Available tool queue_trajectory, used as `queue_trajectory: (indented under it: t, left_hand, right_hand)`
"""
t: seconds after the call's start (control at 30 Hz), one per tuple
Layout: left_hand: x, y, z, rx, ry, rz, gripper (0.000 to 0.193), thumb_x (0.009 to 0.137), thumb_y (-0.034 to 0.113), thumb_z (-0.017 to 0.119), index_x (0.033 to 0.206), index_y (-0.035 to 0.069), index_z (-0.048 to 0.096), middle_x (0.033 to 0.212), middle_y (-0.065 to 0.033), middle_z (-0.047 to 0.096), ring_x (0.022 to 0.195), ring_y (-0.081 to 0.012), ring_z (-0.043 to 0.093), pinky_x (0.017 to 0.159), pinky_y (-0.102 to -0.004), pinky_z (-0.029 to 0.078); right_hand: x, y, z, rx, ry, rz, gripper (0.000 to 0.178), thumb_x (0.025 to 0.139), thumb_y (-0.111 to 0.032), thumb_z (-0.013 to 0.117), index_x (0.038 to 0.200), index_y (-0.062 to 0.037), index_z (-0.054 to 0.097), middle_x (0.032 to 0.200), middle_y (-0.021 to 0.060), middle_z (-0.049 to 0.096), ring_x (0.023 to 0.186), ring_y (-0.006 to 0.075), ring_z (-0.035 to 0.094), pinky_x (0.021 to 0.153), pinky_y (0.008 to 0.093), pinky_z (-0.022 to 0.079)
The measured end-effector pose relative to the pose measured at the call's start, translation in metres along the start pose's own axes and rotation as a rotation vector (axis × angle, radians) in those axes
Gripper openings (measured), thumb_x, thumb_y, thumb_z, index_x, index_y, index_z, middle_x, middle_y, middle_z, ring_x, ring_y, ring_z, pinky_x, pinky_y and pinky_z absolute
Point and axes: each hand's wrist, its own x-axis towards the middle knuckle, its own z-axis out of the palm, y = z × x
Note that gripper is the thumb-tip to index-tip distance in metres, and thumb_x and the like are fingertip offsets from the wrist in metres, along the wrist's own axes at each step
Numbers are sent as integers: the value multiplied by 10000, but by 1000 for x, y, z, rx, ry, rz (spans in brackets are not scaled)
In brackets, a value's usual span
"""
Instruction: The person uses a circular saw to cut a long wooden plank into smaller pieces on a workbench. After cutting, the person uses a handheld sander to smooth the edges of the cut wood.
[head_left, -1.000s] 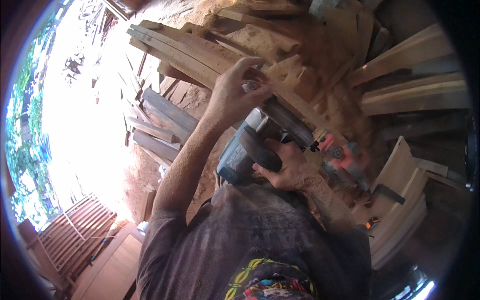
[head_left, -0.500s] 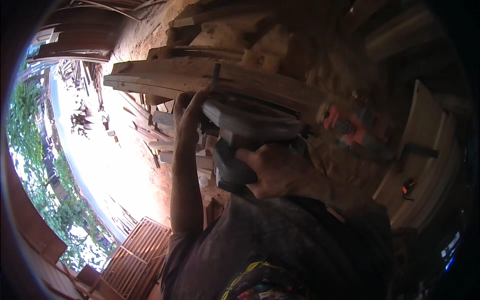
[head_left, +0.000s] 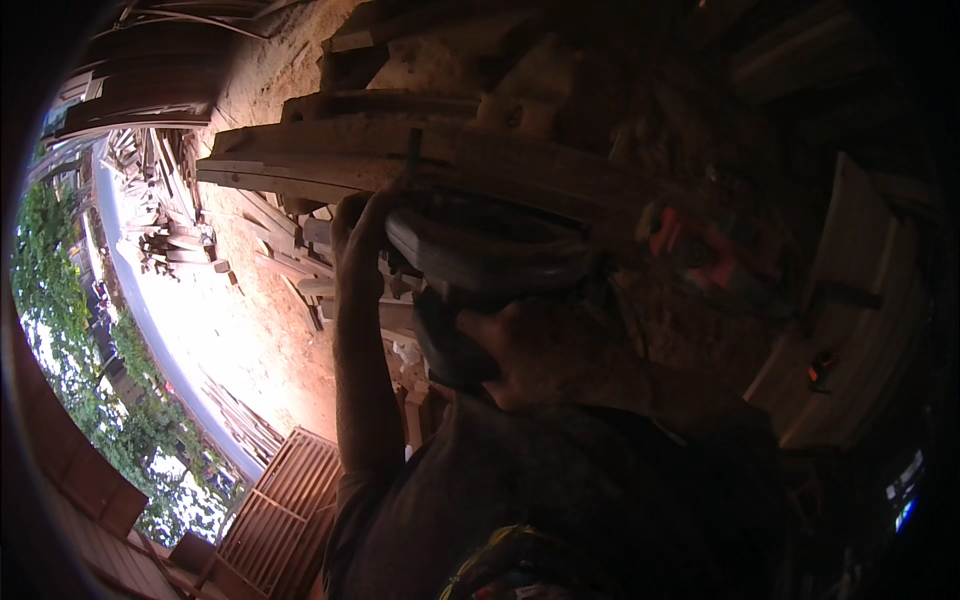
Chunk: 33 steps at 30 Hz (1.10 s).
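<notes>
– Since a second ago, the power tool has been turned so that its rounded grey part is faced upward, and the left hand has been brought to that part's left end.

– How is it gripped?

– By the right hand, with the fingers closed round the dark handle. Whether anything is pinched by the left fingers cannot be told; they are lost in shadow. The tool is held just in front of the shirt, near the long timber; whether the two are touching cannot be made out.

– What could go wrong?

– The left fingers could be cut or nipped if the tool were started with them so close; a trigger, if hidden within the grip, could be squeezed by accident. If the weight were left to one hand, the tool could be tipped.

– Anything nearby?

– In such dim light, the red machine on the right could be struck if a wide swing were made.
</notes>
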Motion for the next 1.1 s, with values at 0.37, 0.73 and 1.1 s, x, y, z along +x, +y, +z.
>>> queue_trajectory:
  t: [0.37,0.73,1.1]
  left_hand:
    - [19,-18,-30,70,-30,-24,339,1026,317,717,1189,22,751,1094,-63,737,1007,-140,671,877,-302,523]
    - [28,-11,-40,9,-25,-18,410,991,343,770,1154,-31,730,1026,-68,712,969,-144,646,879,-285,500]
    - [45,-15,-62,108,-10,-68,356,1068,360,686,1177,27,750,1053,-39,730,996,-127,659,911,-289,505]
  right_hand:
    - [18,-10,-1,-5,-97,68,525,804,-211,852,1248,-1,664,936,247,774,904,395,795,871,499,656]
    - [38,-18,-3,113,-163,105,490,796,-190,821,1225,-4,674,1019,263,771,1009,416,772,940,517,619]
    - [54,-20,2,56,-137,13,553,776,-176,821,1260,34,654,900,251,769,862,381,797,849,486,659]
